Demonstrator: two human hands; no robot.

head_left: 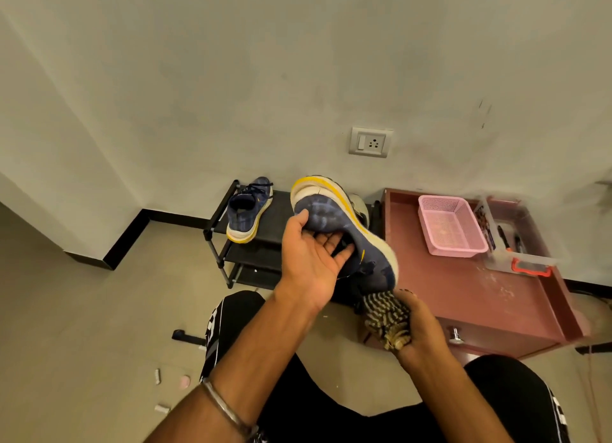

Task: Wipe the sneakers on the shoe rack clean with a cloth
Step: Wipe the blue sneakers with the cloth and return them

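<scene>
The shoe rack (251, 240) stands against the wall. Just right of the rack sits a red cabinet (477, 293). A second sneaker (246, 212) rests on the rack's top shelf. In front of the rack, the left hand (309, 260) grips the raised sneaker (351, 224), fingers inside its opening, sole turned away. Below it, the right hand (419, 326) clutches the striped cloth (385, 313) against the sneaker's lower end.

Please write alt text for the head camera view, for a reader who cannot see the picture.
A person's left hand holds up a blue sneaker with a yellow-and-white sole, while the right hand grips a striped cloth against its lower end. The matching sneaker sits on a black shoe rack by the wall, beside a reddish cabinet carrying a pink basket.
</scene>
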